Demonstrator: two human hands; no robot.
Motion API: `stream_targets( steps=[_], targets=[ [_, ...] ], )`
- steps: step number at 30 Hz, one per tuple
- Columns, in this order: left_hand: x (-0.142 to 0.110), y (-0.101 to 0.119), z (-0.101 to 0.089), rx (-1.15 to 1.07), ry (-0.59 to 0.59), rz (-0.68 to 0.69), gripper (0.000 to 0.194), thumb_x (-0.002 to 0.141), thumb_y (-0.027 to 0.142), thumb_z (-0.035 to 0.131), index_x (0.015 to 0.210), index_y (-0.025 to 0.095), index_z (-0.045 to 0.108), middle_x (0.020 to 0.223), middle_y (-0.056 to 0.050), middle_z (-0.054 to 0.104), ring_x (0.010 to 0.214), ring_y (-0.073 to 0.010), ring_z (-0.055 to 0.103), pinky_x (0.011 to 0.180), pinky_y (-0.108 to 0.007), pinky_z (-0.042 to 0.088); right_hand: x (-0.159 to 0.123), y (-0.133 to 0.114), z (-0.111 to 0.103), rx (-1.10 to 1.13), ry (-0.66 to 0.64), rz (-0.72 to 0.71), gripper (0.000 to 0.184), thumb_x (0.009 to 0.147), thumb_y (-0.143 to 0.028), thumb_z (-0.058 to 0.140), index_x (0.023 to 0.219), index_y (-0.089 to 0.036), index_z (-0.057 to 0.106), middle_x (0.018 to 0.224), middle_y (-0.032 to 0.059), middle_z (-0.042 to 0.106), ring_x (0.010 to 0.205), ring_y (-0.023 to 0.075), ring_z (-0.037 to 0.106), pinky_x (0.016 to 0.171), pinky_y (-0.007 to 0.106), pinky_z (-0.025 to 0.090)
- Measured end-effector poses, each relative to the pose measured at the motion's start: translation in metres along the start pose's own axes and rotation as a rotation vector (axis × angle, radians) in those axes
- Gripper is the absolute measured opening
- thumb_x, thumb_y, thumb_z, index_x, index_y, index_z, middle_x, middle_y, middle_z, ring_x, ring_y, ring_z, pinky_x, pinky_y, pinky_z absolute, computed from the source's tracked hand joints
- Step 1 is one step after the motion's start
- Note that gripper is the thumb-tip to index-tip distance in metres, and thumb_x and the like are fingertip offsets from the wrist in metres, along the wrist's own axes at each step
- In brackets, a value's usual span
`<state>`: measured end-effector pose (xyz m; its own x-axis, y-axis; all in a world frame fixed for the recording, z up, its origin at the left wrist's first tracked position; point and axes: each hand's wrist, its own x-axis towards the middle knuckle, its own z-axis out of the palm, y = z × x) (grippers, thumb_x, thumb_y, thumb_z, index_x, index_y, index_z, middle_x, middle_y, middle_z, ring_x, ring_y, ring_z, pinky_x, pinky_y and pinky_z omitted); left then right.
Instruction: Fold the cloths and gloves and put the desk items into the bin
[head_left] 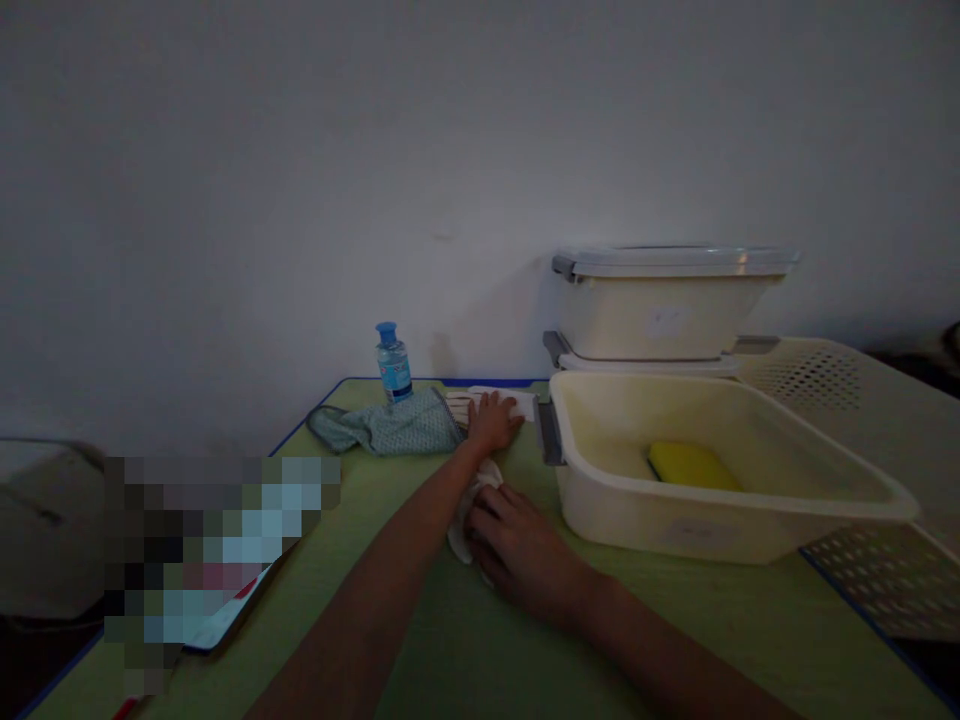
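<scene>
My left hand [495, 422] reaches to the far part of the green table [450, 650]. Its fingers are spread over a flat white item [526, 404] and some pale, thin strips [456, 405]; I cannot make out what these are. Closer to me, my right hand [521, 545] is closed round a crumpled white cloth [459, 540] on the tabletop, partly hidden behind my left forearm and the fingers. A grey-green textured cloth [405, 425] lies just left of my left hand.
A blue-capped bottle [394, 365] stands behind the grey-green cloth. At right, an uncovered cream bin [712, 515] holds a yellow item [691, 466]. Behind it are stacked lidded bins [637, 315] and a perforated white basket [892, 400]. A partly pixelated flat object [217, 620] lies at left.
</scene>
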<state>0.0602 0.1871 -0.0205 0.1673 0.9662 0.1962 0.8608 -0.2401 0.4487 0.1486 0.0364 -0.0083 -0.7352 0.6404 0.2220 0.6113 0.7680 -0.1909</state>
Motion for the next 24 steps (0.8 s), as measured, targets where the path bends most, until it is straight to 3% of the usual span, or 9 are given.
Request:
stream_targets(
  steps=[3,8,11,14,17,19,21,24],
  targets=[
    [0.002,-0.002,-0.004,-0.099,0.060,-0.027,0.026,0.078,0.017,0.047,0.102,0.016,0.059,0.119,-0.012,0.055,0.118,-0.0245,0.043,0.102,-0.045,0.026,0.000,0.000,0.001,-0.008,0.016,-0.008,0.011,0.084,-0.018,0.045,0.089,-0.015,0.054,0.098,0.0087,0.050,0.087,0.0190,0.047,0.082,0.034,0.040],
    [0.007,0.003,-0.022,-0.355,0.216,-0.028,0.015,0.072,0.014,0.054,0.085,0.012,0.060,0.103,-0.010,0.059,0.104,-0.0205,0.051,0.092,-0.033,0.038,0.001,-0.001,-0.003,-0.004,0.012,-0.016,0.013,0.084,-0.017,0.044,0.092,-0.015,0.054,0.099,0.0092,0.051,0.089,0.0193,0.047,0.082,0.035,0.040],
    [0.014,0.012,-0.052,-0.534,0.324,-0.011,0.005,0.074,0.015,0.051,0.077,0.013,0.055,0.088,-0.005,0.059,0.093,-0.0168,0.054,0.086,-0.031,0.042,0.002,-0.001,-0.004,0.000,0.011,-0.023,0.013,0.085,-0.018,0.042,0.091,-0.015,0.054,0.098,0.0096,0.051,0.090,0.0198,0.047,0.082,0.035,0.040],
    [0.015,0.019,-0.093,-0.705,0.425,0.005,0.005,0.079,0.017,0.045,0.076,0.015,0.048,0.079,-0.001,0.055,0.079,-0.0115,0.055,0.076,-0.026,0.045,0.002,0.000,-0.004,0.002,0.009,-0.026,0.013,0.085,-0.017,0.043,0.090,-0.014,0.054,0.098,0.0098,0.052,0.091,0.0196,0.048,0.083,0.035,0.040],
    [0.000,0.020,-0.131,-0.852,0.485,0.025,0.010,0.085,0.020,0.038,0.077,0.017,0.041,0.076,0.002,0.050,0.072,-0.0075,0.054,0.071,-0.023,0.046,0.002,0.000,-0.003,0.010,0.006,-0.031,0.011,0.085,-0.017,0.044,0.089,-0.015,0.054,0.097,0.0089,0.052,0.090,0.0189,0.048,0.084,0.034,0.040],
    [-0.021,0.018,-0.148,-1.073,0.508,0.054,0.011,0.084,0.019,0.040,0.073,0.017,0.039,0.073,0.002,0.048,0.067,-0.0069,0.053,0.069,-0.023,0.046,0.002,0.001,-0.003,0.006,0.006,-0.032,0.011,0.085,-0.017,0.045,0.090,-0.015,0.055,0.097,0.0085,0.052,0.090,0.0191,0.048,0.084,0.035,0.040],
    [-0.046,0.013,-0.155,-0.984,0.564,0.073,0.009,0.081,0.017,0.043,0.073,0.017,0.040,0.072,0.002,0.047,0.064,-0.0076,0.051,0.065,-0.023,0.045,0.002,0.001,-0.003,0.003,0.008,-0.026,0.011,0.085,-0.017,0.045,0.091,-0.015,0.055,0.097,0.0084,0.052,0.090,0.0193,0.048,0.084,0.035,0.040],
    [-0.081,-0.001,-0.148,-0.559,0.609,0.161,0.008,0.079,0.015,0.047,0.073,0.018,0.042,0.073,0.002,0.048,0.066,-0.0107,0.050,0.066,-0.024,0.043,0.003,0.001,-0.003,0.012,-0.001,-0.016,0.011,0.085,-0.017,0.046,0.091,-0.015,0.055,0.098,0.0086,0.052,0.091,0.0193,0.049,0.085,0.036,0.040]
  ],
)
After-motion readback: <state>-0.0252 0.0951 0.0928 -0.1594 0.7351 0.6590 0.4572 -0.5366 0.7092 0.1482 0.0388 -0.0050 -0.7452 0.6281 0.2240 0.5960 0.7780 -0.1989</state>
